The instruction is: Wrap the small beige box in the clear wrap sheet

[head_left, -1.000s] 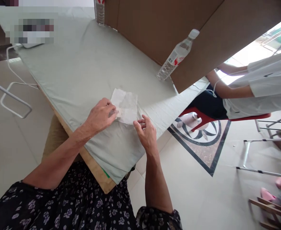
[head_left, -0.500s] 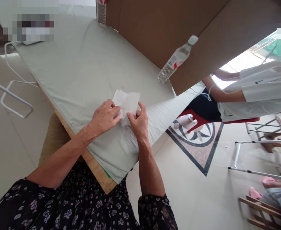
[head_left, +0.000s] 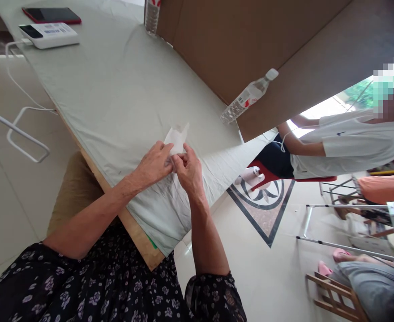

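A small crumpled white paper tissue sticks up from between my two hands over the pale green cloth that covers the table. My left hand pinches its near left part. My right hand is closed on its near right part, thumb against fingers. Both hands meet at the tissue, close to the table's near edge. Most of the tissue's lower part is hidden by my fingers.
A clear water bottle stands at the foot of a brown cardboard wall; another bottle is farther back. A red phone and a white device with a cable lie far left. A seated person in white is at right.
My right hand came in from the side and closed on the tissue. The tissue, flat on the cloth before, is now gathered and lifted between both hands.
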Demonstrator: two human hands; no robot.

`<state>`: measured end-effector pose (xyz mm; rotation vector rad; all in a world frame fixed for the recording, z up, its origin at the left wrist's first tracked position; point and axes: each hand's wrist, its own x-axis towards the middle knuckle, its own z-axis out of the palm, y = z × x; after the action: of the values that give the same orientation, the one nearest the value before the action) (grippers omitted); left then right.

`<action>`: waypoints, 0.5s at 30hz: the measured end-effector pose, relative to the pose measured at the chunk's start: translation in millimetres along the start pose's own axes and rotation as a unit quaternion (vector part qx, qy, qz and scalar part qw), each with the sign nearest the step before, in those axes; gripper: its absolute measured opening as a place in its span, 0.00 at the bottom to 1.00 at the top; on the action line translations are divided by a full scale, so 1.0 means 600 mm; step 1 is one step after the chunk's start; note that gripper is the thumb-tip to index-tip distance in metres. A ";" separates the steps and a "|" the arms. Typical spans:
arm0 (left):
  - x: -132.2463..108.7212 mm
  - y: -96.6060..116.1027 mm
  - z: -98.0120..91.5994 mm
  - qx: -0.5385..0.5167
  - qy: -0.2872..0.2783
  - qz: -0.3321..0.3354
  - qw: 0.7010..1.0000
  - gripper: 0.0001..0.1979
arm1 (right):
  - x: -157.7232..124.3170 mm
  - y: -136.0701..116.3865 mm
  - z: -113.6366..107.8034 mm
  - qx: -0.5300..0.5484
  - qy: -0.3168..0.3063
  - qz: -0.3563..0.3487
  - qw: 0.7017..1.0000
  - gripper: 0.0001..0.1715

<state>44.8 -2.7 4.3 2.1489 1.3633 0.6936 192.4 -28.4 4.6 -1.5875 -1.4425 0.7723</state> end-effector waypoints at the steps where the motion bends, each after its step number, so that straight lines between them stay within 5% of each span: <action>1: -0.001 -0.003 0.003 -0.017 0.010 0.000 1.000 0.22 | -0.002 -0.003 -0.005 -0.008 -0.020 -0.013 1.000 0.36; 6: -0.011 -0.023 0.006 -0.119 0.026 0.009 0.992 0.32 | 0.000 -0.014 -0.028 -0.054 -0.127 -0.080 0.987 0.30; 11: -0.009 -0.024 -0.001 -0.141 0.061 -0.036 0.987 0.26 | 0.010 -0.014 -0.031 -0.146 -0.149 -0.130 0.969 0.36; 15: -0.001 -0.013 0.008 -0.112 0.045 -0.065 0.991 0.24 | 0.021 0.000 -0.033 -0.086 -0.180 -0.120 0.973 0.35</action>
<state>42.9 -1.0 -4.5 1.8565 1.3875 0.8577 211.5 -19.4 14.8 -1.4088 -1.9686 0.8389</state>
